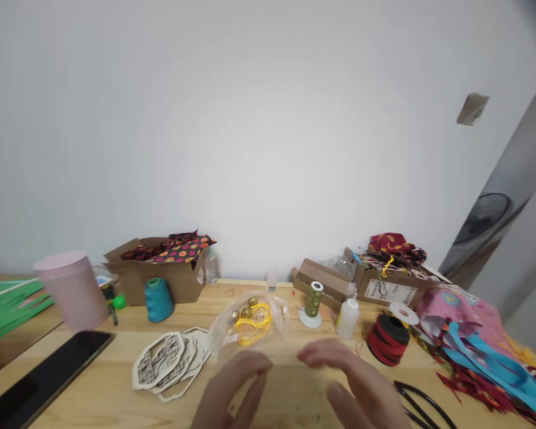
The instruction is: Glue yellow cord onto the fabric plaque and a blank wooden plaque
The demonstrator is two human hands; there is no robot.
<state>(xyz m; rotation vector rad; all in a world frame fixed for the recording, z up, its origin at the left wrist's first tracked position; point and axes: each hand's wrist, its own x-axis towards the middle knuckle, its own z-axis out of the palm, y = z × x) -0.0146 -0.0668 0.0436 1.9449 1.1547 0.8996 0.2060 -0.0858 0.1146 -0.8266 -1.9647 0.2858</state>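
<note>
Pale openwork cutouts (163,360) lie stacked on a wooden table (292,390) beside a person's left hand (234,390), fingers loosely curved, holding nothing; just beyond, a clear plastic bag (224,330) contains yellow cord (255,325); the right hand (357,381), likewise curved and unladen, faces it, near red-and-black rolled ribbon (388,341).

Bright yellow cord (255,325) and golden balls (247,312) show through a clear bag (220,325). The lattice-patterned cutouts (161,360) are off-white. Nearer the pale wood worktop's (102,381) left edge stands a pale pink canister (74,292); nearer its right edge, a red-and-black spool (388,342). Toward the back edge, dark cloth (183,250) bears orange and magenta spots.
</note>
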